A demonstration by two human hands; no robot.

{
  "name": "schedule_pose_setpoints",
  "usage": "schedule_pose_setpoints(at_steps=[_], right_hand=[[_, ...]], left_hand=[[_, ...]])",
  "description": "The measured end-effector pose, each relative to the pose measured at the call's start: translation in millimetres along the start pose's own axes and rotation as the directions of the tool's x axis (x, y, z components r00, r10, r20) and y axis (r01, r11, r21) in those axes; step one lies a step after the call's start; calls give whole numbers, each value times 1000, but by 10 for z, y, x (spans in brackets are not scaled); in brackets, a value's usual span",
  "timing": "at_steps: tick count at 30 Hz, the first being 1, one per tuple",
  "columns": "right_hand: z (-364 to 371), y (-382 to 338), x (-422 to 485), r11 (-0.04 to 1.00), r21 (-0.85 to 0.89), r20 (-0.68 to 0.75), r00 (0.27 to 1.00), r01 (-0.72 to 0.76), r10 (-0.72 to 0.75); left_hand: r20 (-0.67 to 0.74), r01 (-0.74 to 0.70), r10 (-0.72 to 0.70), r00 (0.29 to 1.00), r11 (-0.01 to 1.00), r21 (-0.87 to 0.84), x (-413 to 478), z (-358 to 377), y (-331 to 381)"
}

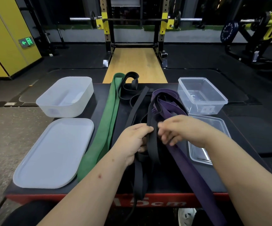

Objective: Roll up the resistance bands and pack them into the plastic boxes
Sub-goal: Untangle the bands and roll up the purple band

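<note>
Several resistance bands lie along a black padded box top (164, 181). A wide green band (106, 126) runs down the left. Black bands (151, 149) are tangled in the middle, and a purple band (187, 168) trails off the near edge on the right. My left hand (132, 141) grips the black bands from the left. My right hand (181, 131) holds its curled fingers at the same black strands, above the purple band. A frosted white box (50, 105) stands at the far left, a clear box (220, 101) at the far right.
The frosted lid (53, 154) lies near left, and the clear lid (213, 123) lies on the right, partly under my right wrist. Beyond the box top are a squat rack with a barbell (135, 19), a wooden platform (134, 62) and gym machines.
</note>
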State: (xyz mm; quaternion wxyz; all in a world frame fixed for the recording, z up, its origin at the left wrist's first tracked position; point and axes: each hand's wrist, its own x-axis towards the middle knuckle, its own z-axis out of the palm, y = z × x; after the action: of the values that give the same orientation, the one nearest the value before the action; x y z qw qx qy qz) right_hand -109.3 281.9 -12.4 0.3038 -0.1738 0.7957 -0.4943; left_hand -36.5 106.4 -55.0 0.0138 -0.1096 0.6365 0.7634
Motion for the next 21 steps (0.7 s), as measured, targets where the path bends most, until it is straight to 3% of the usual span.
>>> schedule_pose_setpoints(at_steps=[2,4,7,12,14,17,21], right_hand=[[-6,59,216,966,232,-159,975,-115,154],[9,76,419,879,450,-118,965,-160,236],[-40,52,694,734,668,-39,980,-122,197],[-251,-245,1140,506,863,-116,980,19,161],[-381,-399,1303,505,862,-164,967,43,197],[-579,-660,1507,612,788,-262,934,62,243],[-719,-1013,1612,732,672,-298,946,113,128]], left_hand=[[6,-4,4,1000,1000,2,1,15,2],[32,-6,6,999,1000,6,-13,29,18],[113,-27,19,993,997,67,-48,31,40],[171,-29,8,985,992,121,-69,3,19],[146,-18,4,989,995,97,-55,-4,17],[51,-7,5,999,999,40,22,-51,9],[-15,-34,34,999,999,-13,128,-60,23]])
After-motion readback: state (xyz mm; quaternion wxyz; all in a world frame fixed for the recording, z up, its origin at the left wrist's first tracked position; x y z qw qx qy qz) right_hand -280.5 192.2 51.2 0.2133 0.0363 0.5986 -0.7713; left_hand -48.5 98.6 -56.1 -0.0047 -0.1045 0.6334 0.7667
